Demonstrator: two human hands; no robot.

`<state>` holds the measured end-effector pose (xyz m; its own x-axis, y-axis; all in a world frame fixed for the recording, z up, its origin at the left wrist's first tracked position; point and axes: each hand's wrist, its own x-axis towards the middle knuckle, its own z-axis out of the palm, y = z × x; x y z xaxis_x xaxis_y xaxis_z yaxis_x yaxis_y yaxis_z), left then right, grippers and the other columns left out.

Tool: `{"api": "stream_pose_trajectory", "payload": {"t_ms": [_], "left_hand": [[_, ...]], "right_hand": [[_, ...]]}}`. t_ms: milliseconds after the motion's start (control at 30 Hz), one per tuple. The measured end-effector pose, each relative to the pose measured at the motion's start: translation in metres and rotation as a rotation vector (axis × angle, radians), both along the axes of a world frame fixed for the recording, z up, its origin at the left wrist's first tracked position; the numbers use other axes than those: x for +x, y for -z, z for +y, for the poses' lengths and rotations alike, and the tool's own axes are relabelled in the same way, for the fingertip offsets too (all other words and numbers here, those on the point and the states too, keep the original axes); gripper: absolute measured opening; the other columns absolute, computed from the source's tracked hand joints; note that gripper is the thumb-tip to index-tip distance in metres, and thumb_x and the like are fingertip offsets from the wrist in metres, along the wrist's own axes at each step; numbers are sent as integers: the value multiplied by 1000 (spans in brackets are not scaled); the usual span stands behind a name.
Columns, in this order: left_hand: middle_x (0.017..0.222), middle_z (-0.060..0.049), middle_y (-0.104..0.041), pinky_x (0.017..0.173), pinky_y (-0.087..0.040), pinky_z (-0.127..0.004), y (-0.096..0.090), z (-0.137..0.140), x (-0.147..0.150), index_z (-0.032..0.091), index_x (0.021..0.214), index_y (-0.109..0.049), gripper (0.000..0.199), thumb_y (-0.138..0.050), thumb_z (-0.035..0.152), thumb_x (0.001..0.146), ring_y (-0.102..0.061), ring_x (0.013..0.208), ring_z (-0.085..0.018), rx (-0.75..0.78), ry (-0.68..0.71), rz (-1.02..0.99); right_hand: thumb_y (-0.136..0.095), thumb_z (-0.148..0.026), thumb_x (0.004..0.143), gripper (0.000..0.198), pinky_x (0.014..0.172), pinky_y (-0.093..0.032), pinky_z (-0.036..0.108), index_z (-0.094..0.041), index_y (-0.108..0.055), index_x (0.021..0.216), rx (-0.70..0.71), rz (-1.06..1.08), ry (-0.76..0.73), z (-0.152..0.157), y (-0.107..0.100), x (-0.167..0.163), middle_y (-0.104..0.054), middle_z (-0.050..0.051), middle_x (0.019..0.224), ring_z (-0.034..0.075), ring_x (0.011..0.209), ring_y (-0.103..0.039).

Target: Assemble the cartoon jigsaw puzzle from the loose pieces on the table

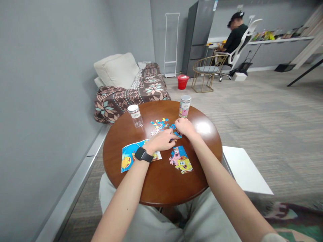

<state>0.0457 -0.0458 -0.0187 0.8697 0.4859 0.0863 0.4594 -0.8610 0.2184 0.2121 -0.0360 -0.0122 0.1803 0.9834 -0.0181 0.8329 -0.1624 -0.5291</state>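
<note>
Loose puzzle pieces (159, 126) lie on the bench (156, 188), just beyond the left grip (163, 140) and left of the right grip (185, 126), their spread running slantwise from far left into the gap between both. Each grip is just beside the pieces in that gap. The right's fingers are curled narrow, the left's loosely bent; whether either holds a piece, I cannot tell. The joined puzzle section (182, 160) lies bodyward of both, nearer the left.
</note>
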Motion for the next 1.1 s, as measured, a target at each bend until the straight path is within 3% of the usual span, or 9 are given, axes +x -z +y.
{"api": "stream_pose_trajectory", "payload": {"t_ms": [200,300,400,500,567,867,1000,1100], "left_hand": [[110,-8,-61,90,-45,-32,-13,12,-24,20,113,-64,28,-44,26,94,-58,102,-22,57,-193,41],[103,-7,-65,83,-45,-32,-16,19,-38,19,100,-61,20,-44,28,95,-61,96,-22,30,-294,51],[94,-5,-67,74,-44,-30,-14,27,-48,21,96,-58,13,-51,32,94,-62,87,-21,-51,-346,42],[92,-4,-67,70,-43,-29,-9,33,-55,23,99,-56,16,-61,34,88,-62,85,-21,-97,-395,35],[91,-3,-67,70,-42,-28,-6,36,-57,24,99,-56,19,-63,35,85,-62,85,-21,-110,-414,36],[85,-3,-67,65,-40,-27,-7,36,-59,23,92,-58,12,-57,36,90,-62,78,-19,-113,-416,28],[84,-3,-66,61,-37,-28,-10,37,-63,23,94,-59,23,-55,46,90,-61,76,-20,-68,-440,40],[86,-3,-66,62,-38,-27,-10,38,-68,23,96,-60,33,-62,53,84,-62,77,-21,-51,-464,33]], "right_hand": [[-37,-22,89,33,56,-47,23,-19,-57,63,-37,141,-47,1,5,2,-65,6,53,15,45,-60],[-38,-19,86,28,43,-42,22,-19,-51,61,-22,216,-91,1,6,-1,-60,2,47,12,33,-50],[-39,-15,83,22,37,-37,19,-19,-48,63,-59,287,-278,0,6,-6,-54,-4,42,10,28,-44],[-38,-11,80,20,40,-39,17,-19,-47,63,-145,366,-517,-2,8,-12,-56,-5,42,9,31,-50],[-38,-9,79,21,42,-41,16,-19,-47,63,-163,376,-580,-3,9,-14,-58,-5,44,9,32,-52],[-38,-14,82,21,46,-41,18,-18,-51,66,83,255,-299,0,7,-10,-60,-2,50,10,38,-55],[-37,-16,83,20,50,-43,19,-19,-53,72,179,234,-216,-1,5,-9,-57,-3,47,11,39,-55],[-38,-16,82,18,47,-42,19,-19,-52,71,208,266,-246,0,6,-9,-55,-5,45,11,36,-53]]}}
